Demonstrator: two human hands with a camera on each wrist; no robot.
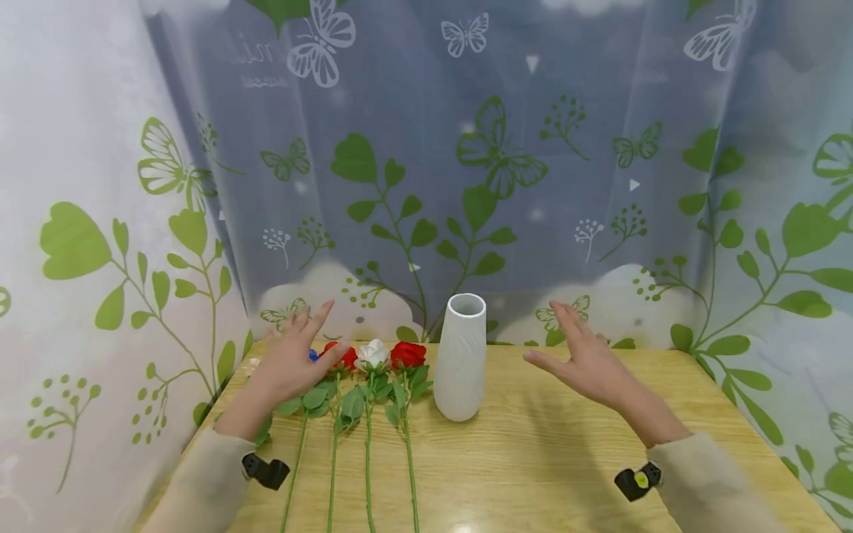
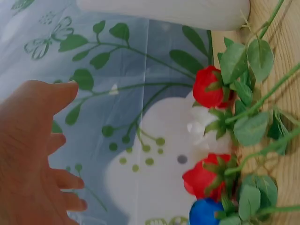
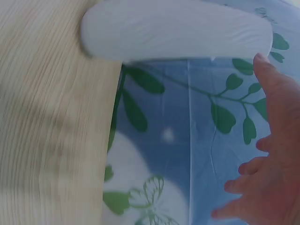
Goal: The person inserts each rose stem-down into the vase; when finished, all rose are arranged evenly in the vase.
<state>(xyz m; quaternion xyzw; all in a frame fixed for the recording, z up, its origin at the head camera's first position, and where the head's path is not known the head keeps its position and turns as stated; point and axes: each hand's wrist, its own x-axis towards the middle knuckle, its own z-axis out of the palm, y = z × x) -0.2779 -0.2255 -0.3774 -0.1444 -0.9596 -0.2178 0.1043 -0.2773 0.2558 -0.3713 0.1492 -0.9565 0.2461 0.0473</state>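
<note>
A white textured vase (image 1: pixel 461 363) stands upright near the middle of the wooden table. To its left several artificial roses lie in a row, stems toward the person: a red rose (image 1: pixel 408 355) beside the vase, a white rose (image 1: pixel 372 355), another red rose (image 2: pixel 206 177) and a blue rose (image 2: pixel 205 212). My left hand (image 1: pixel 293 363) hovers over the left end of the row, fingers spread, holding nothing, and partly hides the blue and left red blooms. On the vase's other side my right hand (image 1: pixel 593 363) is raised in the air, fingers extended and holding nothing.
The wooden table (image 1: pixel 506 474) ends at a hanging curtain (image 1: pixel 413 96) printed with leaves and butterflies, which also encloses both sides. Each wrist carries a small black camera, one on the left sleeve (image 1: pixel 213 474), one on the right sleeve (image 1: pixel 706 474).
</note>
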